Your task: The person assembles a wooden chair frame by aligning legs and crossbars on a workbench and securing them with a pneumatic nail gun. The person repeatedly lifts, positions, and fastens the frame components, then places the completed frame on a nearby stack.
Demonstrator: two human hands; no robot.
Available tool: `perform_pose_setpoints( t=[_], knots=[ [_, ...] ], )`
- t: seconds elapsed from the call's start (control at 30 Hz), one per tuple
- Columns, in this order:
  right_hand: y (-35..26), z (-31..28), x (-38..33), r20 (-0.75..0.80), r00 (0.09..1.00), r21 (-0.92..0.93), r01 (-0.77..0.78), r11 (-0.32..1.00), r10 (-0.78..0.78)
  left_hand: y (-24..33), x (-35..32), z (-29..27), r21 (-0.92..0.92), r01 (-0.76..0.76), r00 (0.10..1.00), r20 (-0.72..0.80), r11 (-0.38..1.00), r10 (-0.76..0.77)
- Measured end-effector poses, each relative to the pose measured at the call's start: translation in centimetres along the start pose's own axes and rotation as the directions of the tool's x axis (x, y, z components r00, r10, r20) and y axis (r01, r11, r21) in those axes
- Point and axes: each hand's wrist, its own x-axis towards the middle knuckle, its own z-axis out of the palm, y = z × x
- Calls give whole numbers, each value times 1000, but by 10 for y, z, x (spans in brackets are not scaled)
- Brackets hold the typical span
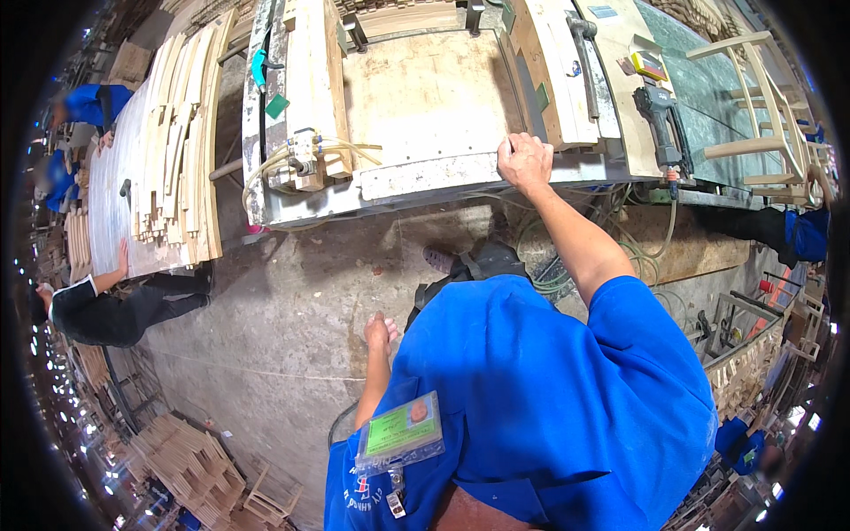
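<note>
My right hand (526, 163) reaches forward to the near edge of a workbench (425, 177). Its fingers are curled over the pale front rail, right of the middle. Down at my left side, over the concrete floor, hangs my left hand (381, 331). Its fingers are loosely bent and slightly apart, with nothing visible in them. A light wooden panel (429, 88) covers the middle of the bench, between a left wooden block (316, 80) and a right wooden block (560, 80).
A black power tool (660, 124) lies right on the bench, near a pale chair frame (753, 106). Air hoses (655, 252) hang below. Wood strips (181, 133) cover a table at left, with a person (115, 305) beside it. Stacked wooden parts (190, 465) stand lower left.
</note>
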Motion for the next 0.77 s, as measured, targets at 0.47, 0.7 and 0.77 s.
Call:
perform_pose_setpoints(
  t=[0.47,0.7,0.77],
  knots=[
    [6,8,3,-103,994,61,53,997,-47,11,-1,22,60,10,1000,29,998,-12],
    [10,5,8,-98,993,99,73,992,-63,39,-3,40,169,-44,998,40,985,37],
    [13,7,10,-78,995,138,75,988,-65,54,-5,50,258,-77,997,43,963,69]
  ],
)
